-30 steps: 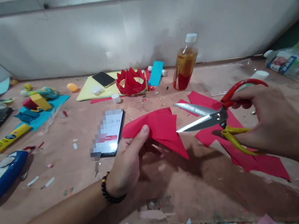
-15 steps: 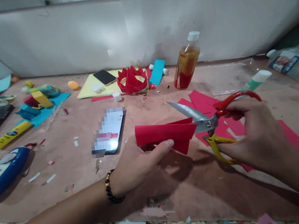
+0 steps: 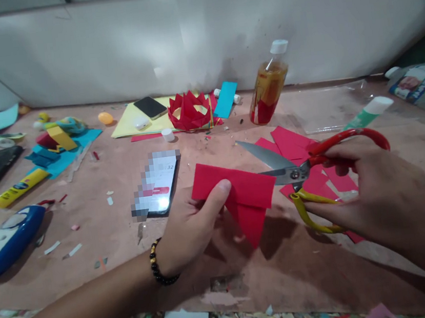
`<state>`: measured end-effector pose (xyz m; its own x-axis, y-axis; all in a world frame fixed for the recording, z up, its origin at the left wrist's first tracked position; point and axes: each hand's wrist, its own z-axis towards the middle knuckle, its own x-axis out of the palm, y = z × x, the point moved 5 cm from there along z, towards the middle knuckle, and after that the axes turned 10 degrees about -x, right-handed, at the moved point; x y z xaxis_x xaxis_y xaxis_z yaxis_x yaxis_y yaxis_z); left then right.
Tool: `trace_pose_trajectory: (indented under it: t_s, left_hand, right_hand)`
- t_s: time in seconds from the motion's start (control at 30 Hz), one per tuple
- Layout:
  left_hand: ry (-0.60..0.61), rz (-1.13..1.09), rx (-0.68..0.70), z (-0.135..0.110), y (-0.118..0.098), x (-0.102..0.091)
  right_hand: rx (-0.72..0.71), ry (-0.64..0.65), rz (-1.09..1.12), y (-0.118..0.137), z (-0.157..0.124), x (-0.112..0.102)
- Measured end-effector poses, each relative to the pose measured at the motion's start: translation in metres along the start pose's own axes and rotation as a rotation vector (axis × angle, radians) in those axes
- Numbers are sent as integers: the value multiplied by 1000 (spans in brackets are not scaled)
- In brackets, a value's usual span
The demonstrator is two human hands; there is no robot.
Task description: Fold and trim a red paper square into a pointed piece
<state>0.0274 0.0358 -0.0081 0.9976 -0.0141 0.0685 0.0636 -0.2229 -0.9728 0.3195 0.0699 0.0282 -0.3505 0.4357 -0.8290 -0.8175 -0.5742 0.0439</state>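
My left hand (image 3: pixel 197 223) pinches a folded piece of red paper (image 3: pixel 239 184), thumb on top; a pointed flap hangs down below the fold. My right hand (image 3: pixel 371 191) grips scissors (image 3: pixel 295 173) with one red and one yellow handle. Their blades are spread apart, and the lower blade meets the right end of the paper; how far it reaches in behind is hidden. Several red paper pieces (image 3: pixel 295 141) lie under and behind the scissors. A glue stick (image 3: pixel 369 112) with a white cap lies beyond my right hand.
A lit phone (image 3: pixel 157 184) lies left of the paper. Behind stand a red paper crown (image 3: pixel 189 111) and a bottle (image 3: pixel 269 87) of amber liquid. At left are a blue-white device (image 3: pixel 9 240), a yellow tube (image 3: pixel 18 188) and blue paper (image 3: pixel 75 150). Scraps line the front edge.
My left hand has tilted the red paper, so its face now shows flat and its flap points down. The scissors stay spread and have hardly moved.
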Motion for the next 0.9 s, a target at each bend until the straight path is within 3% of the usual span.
trace_pose_trajectory:
  t_s: [0.23,0.63,0.73,0.9]
  left_hand:
    - [176,36,-86,-8,2,13]
    - [194,114,-89,-3,5,11]
    - [237,131,-125,-7,7,14]
    - [370,153,-234,-13,14,24]
  right_hand:
    - [-17,2,-14,17,-6,4]
    - [-76,61,39,29,-7,6]
    - [38,60,132,16,-8,7]
    - [272,-19,172,-38,-1,1]
